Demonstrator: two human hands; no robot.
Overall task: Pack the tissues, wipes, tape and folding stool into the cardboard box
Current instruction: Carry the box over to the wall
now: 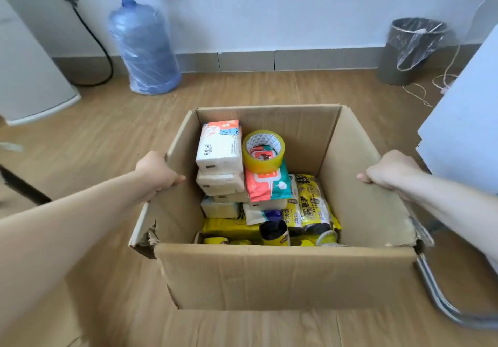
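Head camera looks down on two bare forearms reaching to a cardboard box (283,276) on the wooden floor (89,142). Left hand (157,173) is curled over the box's left wall, thumb inside and fingers wrapped down the outer face. Right hand (389,171) clamps the box's right wall the same way, knuckles up, thumb tip showing at the inner edge. Inside the box, toward its far left corner, tissue packs (219,155) sit stacked. A roll of clear yellowish tape (263,151) lies flat on a red and teal wipes pack (266,185) just right of that stack. Yellow printed packets (312,201) fill the box's near right floor. Metal tubing (436,290) of the folding stool curves along the floor outside the box's near right corner. Beyond the box, a blue water jug (144,44) stands at the wall to the left and a lined grey bin (407,50) to the right.
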